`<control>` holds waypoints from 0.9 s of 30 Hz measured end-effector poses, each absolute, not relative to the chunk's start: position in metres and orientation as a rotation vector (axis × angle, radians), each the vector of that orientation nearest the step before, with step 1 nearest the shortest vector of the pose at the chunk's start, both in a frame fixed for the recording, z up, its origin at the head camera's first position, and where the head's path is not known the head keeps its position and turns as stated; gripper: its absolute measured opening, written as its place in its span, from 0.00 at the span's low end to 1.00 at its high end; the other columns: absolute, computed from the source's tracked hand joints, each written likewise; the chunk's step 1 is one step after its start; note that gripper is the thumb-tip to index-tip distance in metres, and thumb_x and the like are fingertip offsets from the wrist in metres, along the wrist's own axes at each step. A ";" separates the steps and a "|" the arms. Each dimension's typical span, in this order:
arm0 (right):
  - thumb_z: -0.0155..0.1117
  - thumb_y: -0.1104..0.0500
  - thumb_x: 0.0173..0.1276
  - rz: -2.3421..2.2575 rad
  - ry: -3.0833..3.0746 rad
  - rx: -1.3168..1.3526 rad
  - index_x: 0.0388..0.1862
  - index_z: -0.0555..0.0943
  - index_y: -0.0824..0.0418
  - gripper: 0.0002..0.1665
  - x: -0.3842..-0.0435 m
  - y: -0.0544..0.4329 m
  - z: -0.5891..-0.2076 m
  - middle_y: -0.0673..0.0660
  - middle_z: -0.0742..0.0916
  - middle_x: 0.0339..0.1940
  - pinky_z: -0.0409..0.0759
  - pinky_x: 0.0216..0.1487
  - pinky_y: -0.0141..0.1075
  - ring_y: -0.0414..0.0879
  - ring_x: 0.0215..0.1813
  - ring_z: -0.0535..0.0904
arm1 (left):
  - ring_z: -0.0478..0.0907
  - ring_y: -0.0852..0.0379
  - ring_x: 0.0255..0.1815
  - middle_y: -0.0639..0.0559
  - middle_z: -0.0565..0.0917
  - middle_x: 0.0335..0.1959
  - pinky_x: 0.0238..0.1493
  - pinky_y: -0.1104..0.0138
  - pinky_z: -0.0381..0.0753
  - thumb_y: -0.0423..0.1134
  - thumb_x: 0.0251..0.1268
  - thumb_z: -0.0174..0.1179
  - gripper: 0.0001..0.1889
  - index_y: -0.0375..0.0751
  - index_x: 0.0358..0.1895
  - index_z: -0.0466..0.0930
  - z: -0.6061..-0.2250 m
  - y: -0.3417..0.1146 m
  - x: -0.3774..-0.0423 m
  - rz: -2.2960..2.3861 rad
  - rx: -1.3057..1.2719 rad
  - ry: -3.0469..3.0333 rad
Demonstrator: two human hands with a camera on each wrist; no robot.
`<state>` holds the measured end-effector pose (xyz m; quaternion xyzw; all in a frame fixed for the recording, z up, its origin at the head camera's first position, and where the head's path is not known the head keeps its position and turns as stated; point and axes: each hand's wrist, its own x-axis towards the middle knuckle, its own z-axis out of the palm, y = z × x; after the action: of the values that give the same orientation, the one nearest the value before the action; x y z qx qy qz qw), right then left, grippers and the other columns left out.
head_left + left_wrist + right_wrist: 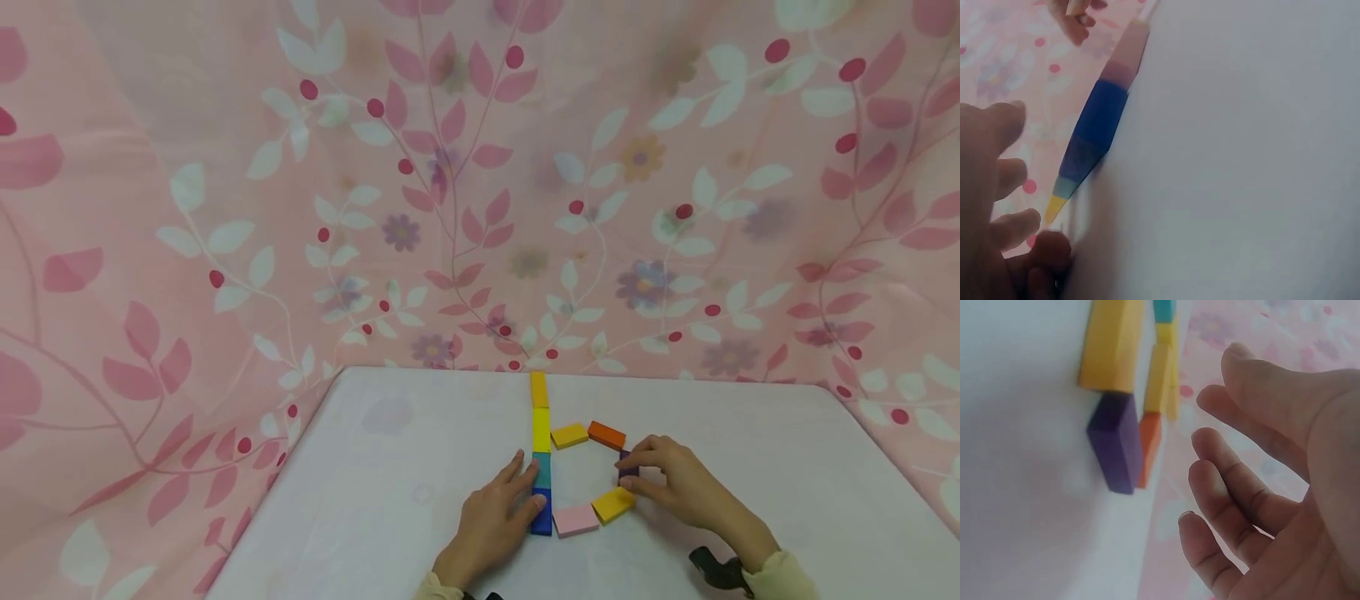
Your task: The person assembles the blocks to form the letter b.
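My left hand (489, 518) lies beside the column's near end, with its fingertips over the teal block (542, 473) and its thumb over the blue block (541, 521). A bright yellow block (541, 429) and an amber block (539, 390) continue that column away from me. At the curve's right side, the fingers of my right hand (686, 483) overlap the purple block (1119, 447). In the right wrist view those fingers are spread and hold nothing. The curve also has a yellow block (570, 436), an orange block (607, 434), a golden block (613, 505) and a pink block (576, 521).
The blocks lie on a white-covered table (360, 500). Behind and around it hangs a pink curtain (480, 208) with leaves and flowers. A dark strap (716, 571) shows at the right wrist, by a pale sleeve (783, 577).
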<state>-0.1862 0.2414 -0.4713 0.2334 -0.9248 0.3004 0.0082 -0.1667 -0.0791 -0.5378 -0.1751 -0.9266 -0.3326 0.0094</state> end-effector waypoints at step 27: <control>0.78 0.52 0.68 0.731 -2.716 0.560 0.47 0.93 0.46 0.09 -0.186 0.282 -0.452 0.45 0.89 0.44 0.81 0.40 0.36 0.49 0.48 0.84 | 0.75 0.42 0.76 0.45 0.75 0.77 0.72 0.43 0.74 0.60 0.83 0.50 0.36 0.42 0.83 0.64 -0.544 -0.087 -0.180 -1.192 -0.419 -2.785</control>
<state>-0.1861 0.2820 -0.4515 0.1936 -0.9381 0.2527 0.1364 -0.1800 -0.0866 -0.5438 -0.1369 -0.9099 -0.3894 0.0417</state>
